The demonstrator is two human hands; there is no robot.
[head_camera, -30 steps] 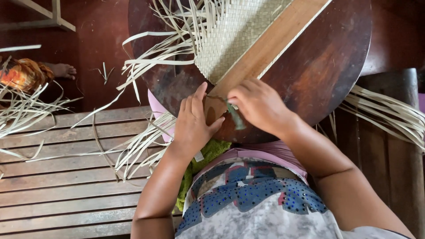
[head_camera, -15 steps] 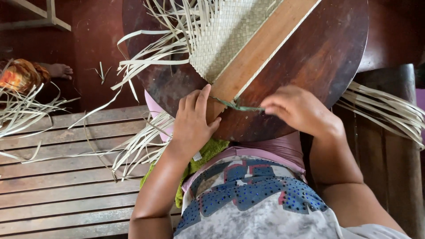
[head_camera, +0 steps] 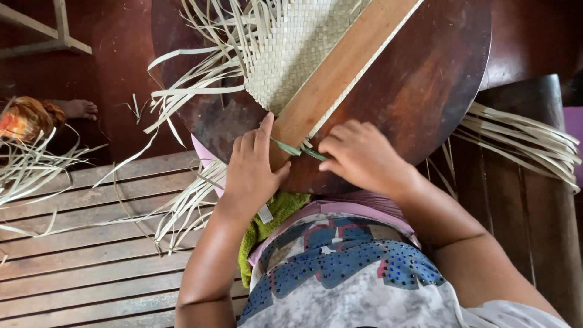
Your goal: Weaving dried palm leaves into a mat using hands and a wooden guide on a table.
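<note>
1. Left hand (head_camera: 252, 173) lies flat, pinning the wooden slat (head_camera: 340, 73)'s near end.
2. Right hand (head_camera: 361, 158) pinches the green strip (head_camera: 291, 149) crossing that end.
3. Risk: an overtight pull snaps the strip, or the slat slides off the woven mat (head_camera: 291, 48).

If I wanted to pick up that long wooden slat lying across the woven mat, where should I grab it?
Probably at the near end of the wooden slat, taking its two long edges from above. It lies flat and slanted across the woven mat on the round table. The left hand already presses that end, while the right hand pinches a green strip beside it.
</note>
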